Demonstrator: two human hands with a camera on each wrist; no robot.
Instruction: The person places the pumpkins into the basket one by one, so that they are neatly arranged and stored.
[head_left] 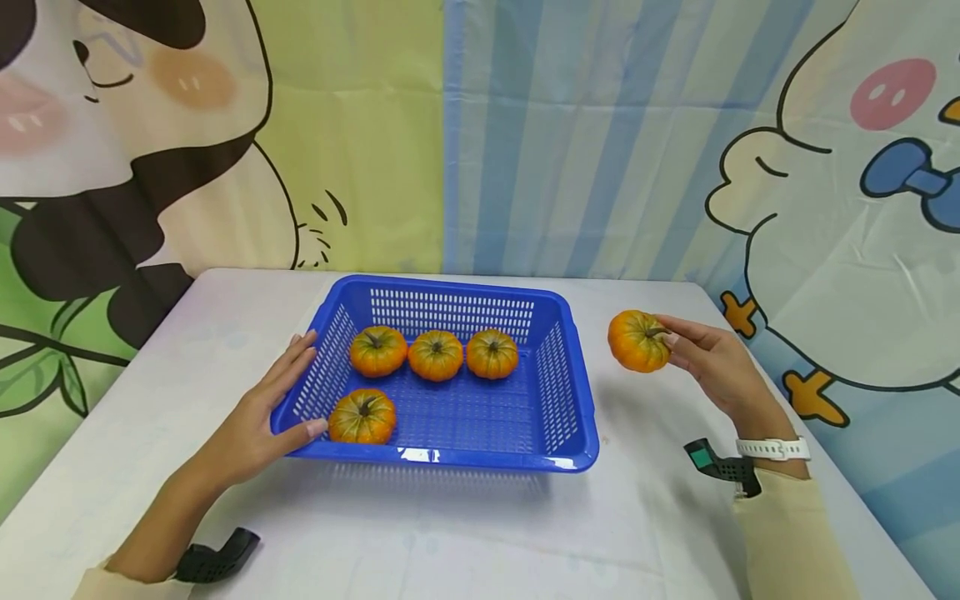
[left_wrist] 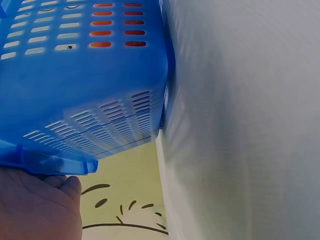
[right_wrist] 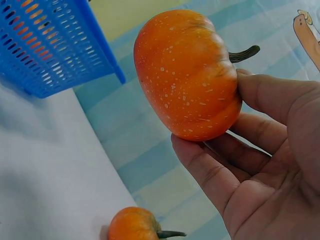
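Note:
My right hand (head_left: 712, 362) holds a small orange pumpkin (head_left: 639, 342) above the table, right of the blue basket (head_left: 584, 400). Thumb and fingers pinch it near its stem; in the right wrist view the pumpkin (right_wrist: 187, 75) shows pale specks and a dark stem. My left hand (head_left: 251, 425) rests against the basket's left rim, fingers stretched along the side and thumb at the front corner. Inside the basket, three pumpkins (head_left: 435, 356) line up towards the back, and another pumpkin (head_left: 363, 417) sits in the front left corner.
In the right wrist view, one more pumpkin (right_wrist: 134, 225) appears low in the picture; the head view does not show it. The white table (head_left: 480, 533) ends at a printed curtain (head_left: 570, 150) behind and to both sides.

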